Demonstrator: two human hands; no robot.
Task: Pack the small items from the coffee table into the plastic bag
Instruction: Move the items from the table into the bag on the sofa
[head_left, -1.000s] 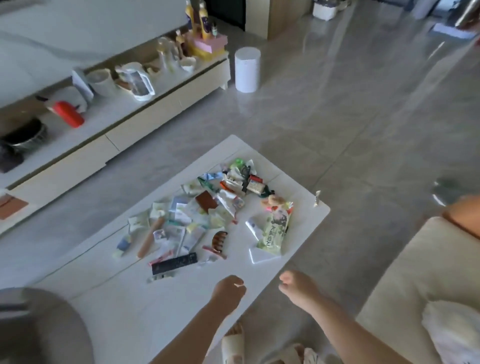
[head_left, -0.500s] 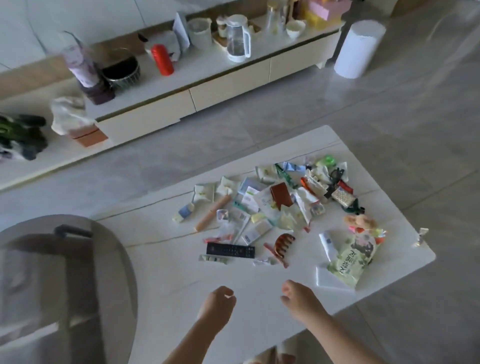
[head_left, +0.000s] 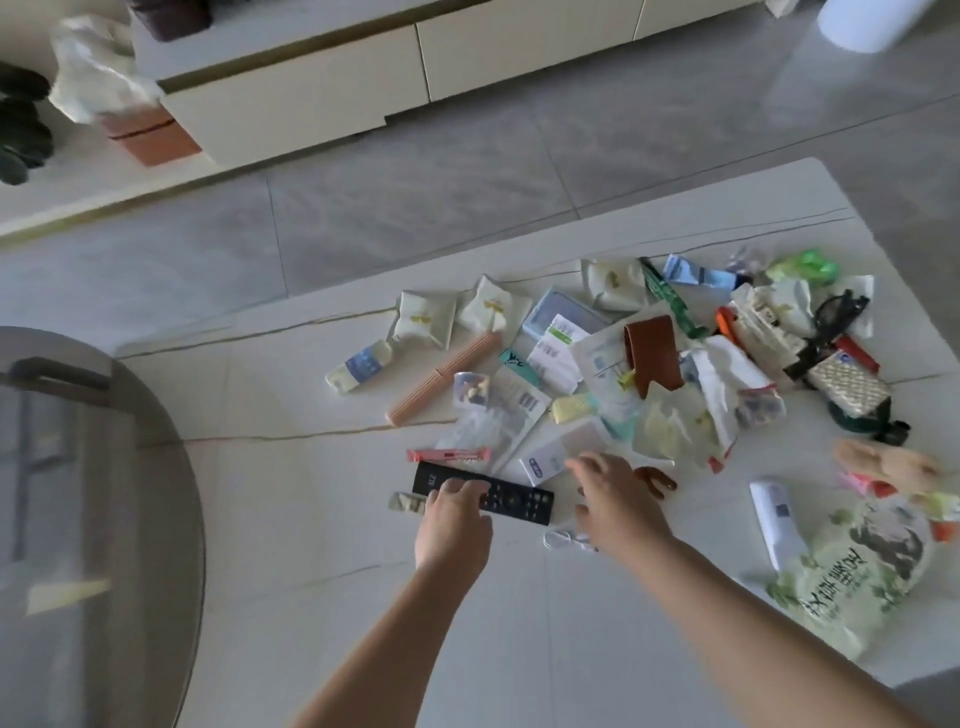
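A white coffee table (head_left: 322, 597) carries a scatter of several small items: sachets, packets, a pink stick (head_left: 444, 378), a brown leather piece (head_left: 652, 351) and a green snack bag (head_left: 860, 571). My left hand (head_left: 453, 525) lies over the left part of a black remote (head_left: 519, 499), fingers bent down onto it. My right hand (head_left: 615, 493) reaches with spread fingers over a brown hair claw (head_left: 655, 479), near a white box (head_left: 550, 457). No plastic bag shows in the view.
A round glass table (head_left: 93, 519) overlaps the coffee table's left end. A cream TV cabinet (head_left: 311, 98) stands across the grey tiled floor, with a crumpled white bag (head_left: 98, 78) on its low ledge. A white cylinder (head_left: 862, 21) is at top right.
Both hands have moved forward from the near table edge to the pile, the left onto the remote and the right over the hair claw. The camera has dipped and moved closer.
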